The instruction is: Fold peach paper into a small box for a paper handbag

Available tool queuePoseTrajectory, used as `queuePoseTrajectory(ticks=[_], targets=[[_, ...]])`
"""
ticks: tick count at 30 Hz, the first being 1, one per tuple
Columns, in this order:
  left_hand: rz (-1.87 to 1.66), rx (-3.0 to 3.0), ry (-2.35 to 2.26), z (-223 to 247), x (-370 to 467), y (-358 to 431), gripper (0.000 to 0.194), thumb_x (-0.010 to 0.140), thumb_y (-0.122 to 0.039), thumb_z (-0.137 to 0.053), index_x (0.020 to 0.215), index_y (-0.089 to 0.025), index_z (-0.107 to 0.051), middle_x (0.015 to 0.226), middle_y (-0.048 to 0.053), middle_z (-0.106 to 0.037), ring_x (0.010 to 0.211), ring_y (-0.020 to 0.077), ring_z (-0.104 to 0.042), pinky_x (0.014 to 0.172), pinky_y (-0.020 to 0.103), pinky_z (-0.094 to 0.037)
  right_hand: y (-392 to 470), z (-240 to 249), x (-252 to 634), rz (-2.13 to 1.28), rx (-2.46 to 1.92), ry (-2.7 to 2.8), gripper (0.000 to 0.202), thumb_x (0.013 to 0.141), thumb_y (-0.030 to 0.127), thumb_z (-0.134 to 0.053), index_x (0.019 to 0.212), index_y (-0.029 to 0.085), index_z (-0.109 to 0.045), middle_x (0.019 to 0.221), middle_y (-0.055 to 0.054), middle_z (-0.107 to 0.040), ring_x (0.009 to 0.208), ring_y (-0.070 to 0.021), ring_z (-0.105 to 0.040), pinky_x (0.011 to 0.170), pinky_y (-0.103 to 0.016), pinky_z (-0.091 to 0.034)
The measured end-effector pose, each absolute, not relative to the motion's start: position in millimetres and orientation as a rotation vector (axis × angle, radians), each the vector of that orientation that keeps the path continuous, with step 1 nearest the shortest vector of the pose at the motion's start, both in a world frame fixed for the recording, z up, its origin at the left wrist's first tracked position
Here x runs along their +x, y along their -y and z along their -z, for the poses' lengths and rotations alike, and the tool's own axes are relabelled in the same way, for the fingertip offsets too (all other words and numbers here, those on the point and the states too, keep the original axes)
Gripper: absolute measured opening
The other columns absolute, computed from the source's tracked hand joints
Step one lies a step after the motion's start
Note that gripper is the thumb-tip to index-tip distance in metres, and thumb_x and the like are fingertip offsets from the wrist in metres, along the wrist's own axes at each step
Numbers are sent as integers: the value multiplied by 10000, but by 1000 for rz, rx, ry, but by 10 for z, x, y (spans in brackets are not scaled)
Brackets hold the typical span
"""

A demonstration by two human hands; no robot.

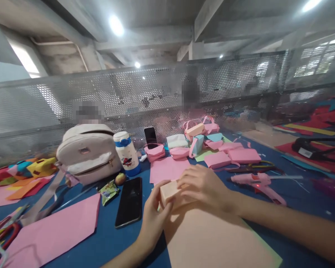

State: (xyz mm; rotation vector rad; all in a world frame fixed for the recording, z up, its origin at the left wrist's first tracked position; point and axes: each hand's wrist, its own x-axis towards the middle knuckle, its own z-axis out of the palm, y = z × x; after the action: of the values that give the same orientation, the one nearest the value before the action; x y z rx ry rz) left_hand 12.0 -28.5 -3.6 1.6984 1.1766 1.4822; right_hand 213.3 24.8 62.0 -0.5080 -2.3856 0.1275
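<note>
A small peach-coloured folded piece [169, 190], box-like at its near end, is between my two hands over a large peach sheet [212, 238]. My left hand [158, 208] grips its left end, with the thumb in front and the fingers behind. Over its top and right side, my right hand [203, 186] lies with bent fingers pressed on it, hiding much of that part. A pink glue gun [257, 179] with its red light on rests right of my right hand. Behind both hands lies a pink sheet [167, 167].
A black phone [129, 203], a snack packet [108, 191], a bottle [127, 154] and a white backpack [86, 154] stand or lie leftward. Pink folded bags [217, 160] crowd the back. Pliers [248, 167] lie by the glue gun. A perforated metal screen [156, 89] closes the far side.
</note>
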Motion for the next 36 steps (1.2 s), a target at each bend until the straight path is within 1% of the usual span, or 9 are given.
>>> queuePoseTrajectory(ticks=[2,8,11,14,19,25,29,32,36], targets=[[-1474,1703,-1184,59,103,270,368,842,-242,-633,1204,-208,-575,1193,91,-660,1113,233,-634,931,302,-515,-267,-573,2131,-140,-523,2368,77,921,272,-651,913,202,-682,919,-16,-711,881,-184,-598,762,-315,-381],[-1435,1779,-1194,154,36,259,367,883,-251,-613,1248,-228,-579,1200,88,-673,1094,227,-654,892,266,-539,-286,-493,2107,-195,-497,2270,199,976,319,-568,863,200,-680,841,-10,-724,797,-166,-594,748,-321,-362],[-1449,1790,-1193,172,27,276,366,894,-272,-606,1257,-229,-588,1212,98,-673,1105,245,-655,887,280,-553,-275,-469,2127,-181,-495,2240,219,988,325,-546,862,208,-682,793,-4,-714,760,-155,-583,740,-321,-361],[-1456,1785,-1201,162,27,296,368,883,-283,-620,1248,-235,-608,1211,103,-681,1096,262,-664,888,303,-564,-262,-455,2158,-164,-495,2236,175,967,312,-586,863,220,-692,767,8,-707,743,-151,-566,715,-316,-357],[-1393,1839,-1216,152,4,308,403,881,-250,-616,1283,-251,-594,1233,103,-672,1120,273,-652,917,346,-561,-255,-453,2190,-161,-470,2194,206,973,338,-566,879,234,-716,733,5,-699,728,-165,-523,680,-321,-349],[-1378,1914,-1229,147,-18,315,436,875,-211,-613,1302,-293,-573,1267,74,-660,1166,273,-629,975,381,-535,-236,-480,2190,-140,-455,2223,239,987,324,-533,846,204,-684,782,0,-718,733,-178,-474,676,-319,-343],[-1370,1965,-1229,139,-23,328,469,860,-150,-597,1309,-281,-567,1276,84,-656,1175,275,-625,978,380,-535,-223,-480,2176,-15,-454,2268,190,985,213,-537,835,195,-654,814,4,-721,732,-174,-450,662,-324,-326],[-1349,1971,-1239,147,-26,336,497,845,-102,-574,1309,-280,-567,1280,81,-652,1184,268,-619,991,376,-525,-212,-470,2162,53,-444,2303,207,976,150,-503,818,188,-631,797,-2,-703,741,-181,-446,665,-336,-321],[-1369,1974,-1220,154,-21,331,518,832,-91,-571,1303,-306,-566,1263,55,-663,1166,242,-631,983,331,-526,-206,-477,2151,49,-455,2331,194,988,188,-509,841,194,-636,835,0,-705,772,-177,-475,690,-338,-334]])
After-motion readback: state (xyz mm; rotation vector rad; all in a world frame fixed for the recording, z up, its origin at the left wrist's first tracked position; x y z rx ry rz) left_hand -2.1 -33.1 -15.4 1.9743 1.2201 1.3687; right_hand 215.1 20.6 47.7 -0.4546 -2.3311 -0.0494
